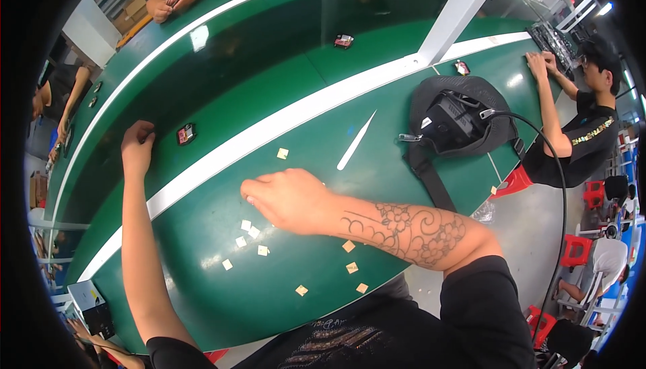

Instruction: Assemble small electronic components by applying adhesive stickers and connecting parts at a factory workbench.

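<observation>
My left hand [138, 143] reaches over the green belt beyond the white rail, its fingers curled. Just right of it lies a small black-and-red device [186, 134], apart from the fingers. My right hand [286, 199] is above the green table with its fingers folded in toward the thumb; whatever they may hold is hidden. Around it lie several small pale square pieces, one [283, 153] beyond the knuckles and others, such as this piece [262, 250], on the near side. A white, slender pointed tool [356, 141] rests to the right of that hand.
A black bag [464, 116] with a cable stands right on the table. A white post [461, 19] rises from the rail [323, 103]. More devices sit on the belt [344, 40] and near the post [461, 68]. A box [87, 305] is at left. Co-workers sit around.
</observation>
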`<action>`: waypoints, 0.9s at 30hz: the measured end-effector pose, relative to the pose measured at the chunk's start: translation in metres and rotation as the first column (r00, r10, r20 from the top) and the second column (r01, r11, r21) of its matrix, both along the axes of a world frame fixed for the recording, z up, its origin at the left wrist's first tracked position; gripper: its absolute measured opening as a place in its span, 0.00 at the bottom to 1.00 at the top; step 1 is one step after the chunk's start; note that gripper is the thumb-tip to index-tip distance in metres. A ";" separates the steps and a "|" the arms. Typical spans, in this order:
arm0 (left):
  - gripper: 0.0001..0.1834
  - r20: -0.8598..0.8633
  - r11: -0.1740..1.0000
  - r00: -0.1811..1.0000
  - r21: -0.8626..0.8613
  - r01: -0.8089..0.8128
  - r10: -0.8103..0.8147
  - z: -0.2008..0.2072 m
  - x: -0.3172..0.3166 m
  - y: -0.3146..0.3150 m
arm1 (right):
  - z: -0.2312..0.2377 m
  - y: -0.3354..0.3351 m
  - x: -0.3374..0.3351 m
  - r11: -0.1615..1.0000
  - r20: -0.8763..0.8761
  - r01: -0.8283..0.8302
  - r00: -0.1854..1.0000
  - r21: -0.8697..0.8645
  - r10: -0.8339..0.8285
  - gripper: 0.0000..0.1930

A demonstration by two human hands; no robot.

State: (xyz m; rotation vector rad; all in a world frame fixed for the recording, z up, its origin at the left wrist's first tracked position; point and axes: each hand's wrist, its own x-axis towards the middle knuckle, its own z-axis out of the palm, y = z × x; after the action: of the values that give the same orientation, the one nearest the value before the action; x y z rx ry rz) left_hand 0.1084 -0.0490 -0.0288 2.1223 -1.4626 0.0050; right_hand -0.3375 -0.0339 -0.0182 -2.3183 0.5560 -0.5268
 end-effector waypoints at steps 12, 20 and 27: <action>0.17 0.067 0.941 0.951 -0.140 0.309 -0.303 0.061 -0.136 0.047 | 0.001 0.003 0.000 0.997 0.081 0.021 0.996 0.079 -0.027 0.05; 0.13 0.357 0.582 0.516 0.101 0.807 -0.779 0.048 -0.248 0.124 | 0.013 -0.015 -0.005 0.983 0.277 0.118 0.949 0.137 -0.153 0.09; 0.09 0.371 0.619 0.585 -0.035 0.785 -0.721 0.038 -0.243 0.146 | 0.011 -0.004 0.003 0.995 0.240 0.027 0.970 0.092 -0.049 0.09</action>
State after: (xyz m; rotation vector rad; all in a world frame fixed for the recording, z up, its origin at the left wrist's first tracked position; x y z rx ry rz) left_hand -0.1345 0.0970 0.0088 1.2076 -2.3689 0.1786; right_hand -0.3345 -0.0380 -0.0071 -2.1241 0.4967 -0.7754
